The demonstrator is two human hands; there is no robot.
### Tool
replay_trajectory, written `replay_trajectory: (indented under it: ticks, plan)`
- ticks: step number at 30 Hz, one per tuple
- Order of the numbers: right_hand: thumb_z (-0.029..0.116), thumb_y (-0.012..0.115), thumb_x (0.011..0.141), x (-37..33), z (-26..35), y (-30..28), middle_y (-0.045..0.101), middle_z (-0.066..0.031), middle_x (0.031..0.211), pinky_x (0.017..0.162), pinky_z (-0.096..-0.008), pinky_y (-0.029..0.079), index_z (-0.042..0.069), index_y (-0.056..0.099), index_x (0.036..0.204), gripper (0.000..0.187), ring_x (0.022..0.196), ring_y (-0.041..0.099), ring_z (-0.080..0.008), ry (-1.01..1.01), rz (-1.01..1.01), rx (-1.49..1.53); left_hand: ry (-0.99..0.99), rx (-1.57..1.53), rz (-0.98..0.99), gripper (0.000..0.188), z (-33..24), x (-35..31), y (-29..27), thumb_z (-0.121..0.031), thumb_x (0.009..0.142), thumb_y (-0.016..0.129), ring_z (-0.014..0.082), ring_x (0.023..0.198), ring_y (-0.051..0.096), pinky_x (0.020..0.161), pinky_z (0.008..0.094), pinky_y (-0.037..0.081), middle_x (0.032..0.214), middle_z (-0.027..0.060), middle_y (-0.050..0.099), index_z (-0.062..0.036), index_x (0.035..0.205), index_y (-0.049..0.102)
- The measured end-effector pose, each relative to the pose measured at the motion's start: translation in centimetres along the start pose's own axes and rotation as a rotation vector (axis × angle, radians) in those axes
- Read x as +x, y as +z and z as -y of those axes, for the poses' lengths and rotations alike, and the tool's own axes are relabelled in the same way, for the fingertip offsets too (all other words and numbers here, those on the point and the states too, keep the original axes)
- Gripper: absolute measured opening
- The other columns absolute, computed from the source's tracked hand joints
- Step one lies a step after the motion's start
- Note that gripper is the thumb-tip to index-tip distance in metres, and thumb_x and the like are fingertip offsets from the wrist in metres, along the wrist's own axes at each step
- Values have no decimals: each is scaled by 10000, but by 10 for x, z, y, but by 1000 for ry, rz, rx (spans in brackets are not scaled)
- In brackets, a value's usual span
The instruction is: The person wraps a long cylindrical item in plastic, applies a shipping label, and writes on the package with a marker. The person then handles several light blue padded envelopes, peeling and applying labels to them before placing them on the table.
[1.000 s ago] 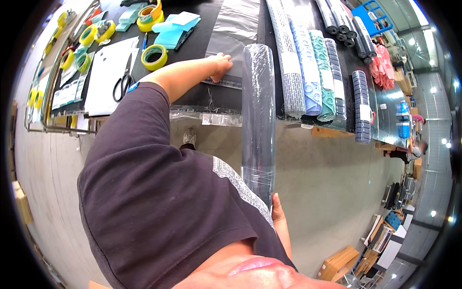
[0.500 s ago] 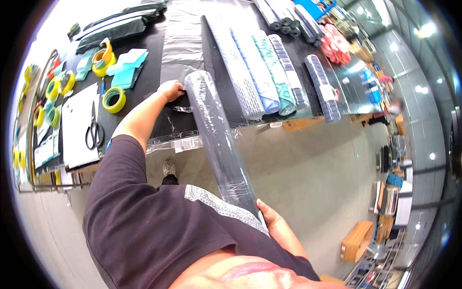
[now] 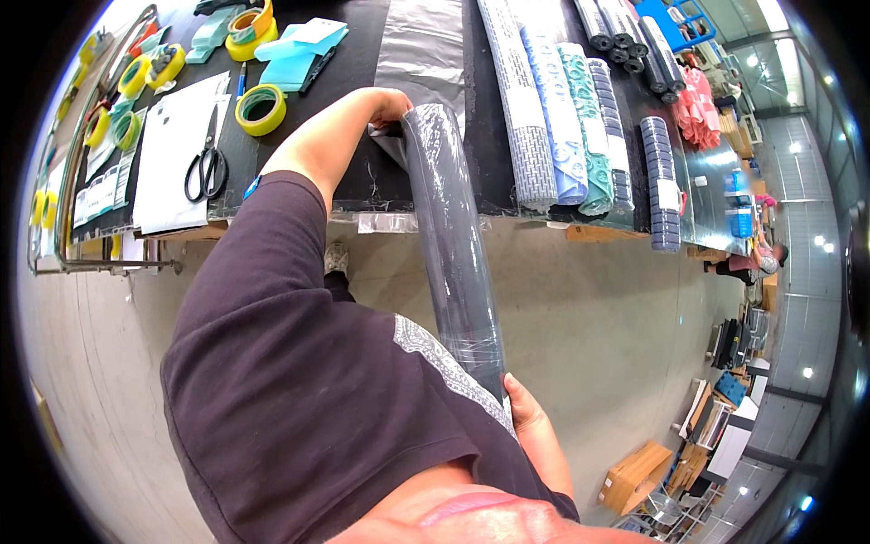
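A long roll wrapped in clear film (image 3: 453, 227), dark grey, slants from the table edge down toward my body. My right hand (image 3: 530, 412) holds its lower end, with the thumb along the side; the other fingers are mostly hidden. At the upper end, my left hand (image 3: 390, 104) is closed on the edge of a grey plastic bag (image 3: 420, 50) that lies flat along the black table. Part of the bag's edge hangs below those fingers, beside the roll's upper end. Whether the roll's tip is inside the bag, I cannot tell.
Patterned rolls (image 3: 521, 109) lie right of the bag, with black rolls (image 3: 621, 36) and a pink cloth bundle (image 3: 696, 109) beyond. On the left are black scissors (image 3: 208, 168), white sheets (image 3: 172, 159), yellow tape rolls (image 3: 261, 110) and light-blue packets (image 3: 299, 54). A person (image 3: 761, 263) stands far right.
The view has shifted, so the table appears higher and farther right. My left hand has raised the bag's edge beside the roll's upper end. My right hand keeps its hold on the lower end.
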State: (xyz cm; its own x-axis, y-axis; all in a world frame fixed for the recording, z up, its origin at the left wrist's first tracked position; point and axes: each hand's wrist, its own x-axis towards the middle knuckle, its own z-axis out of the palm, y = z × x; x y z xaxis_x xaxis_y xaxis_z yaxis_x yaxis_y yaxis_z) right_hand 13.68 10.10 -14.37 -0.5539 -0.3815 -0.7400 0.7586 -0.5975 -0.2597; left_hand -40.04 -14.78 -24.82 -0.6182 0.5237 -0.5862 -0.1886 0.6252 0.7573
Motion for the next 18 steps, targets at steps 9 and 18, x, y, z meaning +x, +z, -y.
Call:
replay_trajectory:
  ticks: [9, 18]
  plan:
    - [550, 703, 820, -11, 6, 10, 568, -140, 1316, 1019, -359, 431, -38, 460, 1363, 836, 1189, 548, -225, -33, -105, -277, 526, 483, -525, 184, -21, -22, 14, -214, 812, 721, 207, 786, 670, 757, 336, 518, 882, 113, 726, -102, 953, 760]
    - [543, 730, 803, -27, 19, 45, 556, -138, 1306, 1030, -337, 401, -54, 431, 1366, 873, 1194, 515, -194, -109, -196, -658, 471, 420, -167, 226, -23, -28, -5, -193, 808, 736, 161, 841, 673, 792, 297, 512, 930, 79, 734, -67, 996, 740]
